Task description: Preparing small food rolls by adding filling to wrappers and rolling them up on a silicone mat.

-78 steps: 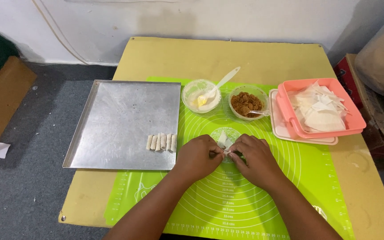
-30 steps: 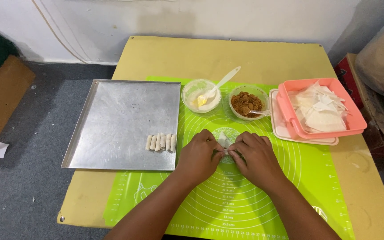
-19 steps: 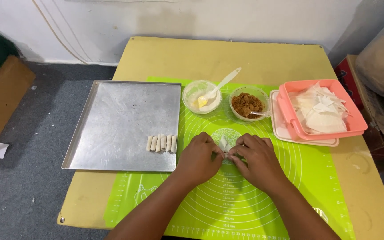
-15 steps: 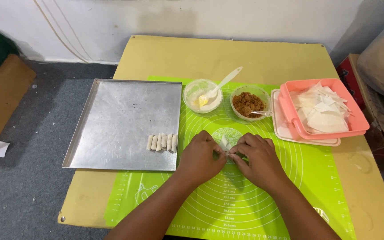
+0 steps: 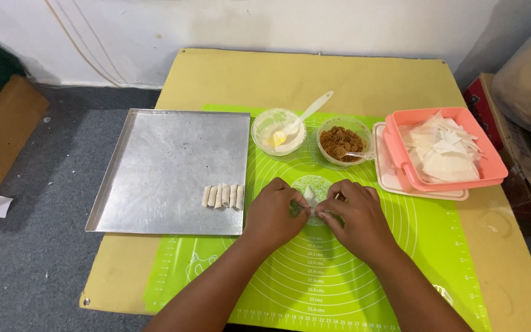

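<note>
Here my left hand [image 5: 273, 216] and right hand [image 5: 353, 216] pinch the small white wrapper [image 5: 309, 197] on the green mat [image 5: 425, 246], mid-worktop. Best done with even fingertip pressure and a tight fold.

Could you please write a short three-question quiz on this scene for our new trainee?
1. True or false: the metal tray lies to the right of the green mat.
2. How many finished rolls lie in a row on the tray?
3. What do the left hand and right hand pinch between them? A) the white spoon B) a small white wrapper C) the pink container

Key
1. False: it lies to the left of the mat.
2. Five.
3. B. The wrapper lies on the mat, below the bowl of brown filling.
</note>
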